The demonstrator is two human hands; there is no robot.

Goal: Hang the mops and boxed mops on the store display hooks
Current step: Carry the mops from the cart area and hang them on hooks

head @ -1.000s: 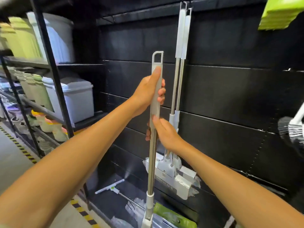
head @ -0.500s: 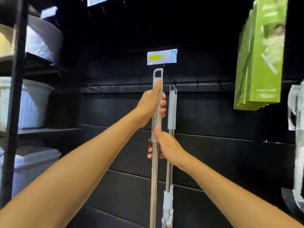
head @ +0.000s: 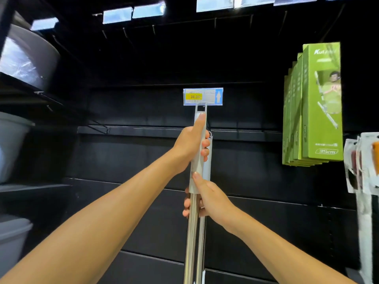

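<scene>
Both hands, left hand (head: 189,143) above right hand (head: 209,196), still grip my mop handle (head: 196,160). Its loop has risen to touch the price tag (head: 203,96).

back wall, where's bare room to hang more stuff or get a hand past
Bare: the dark panel left of the price tag, toward the bins, and the gap between tag and green boxes. Crowded: the right edge, boxes above packaged goods.

A shop: price tag (head: 203,96), boxed mops (head: 313,105) on hooks.
</scene>
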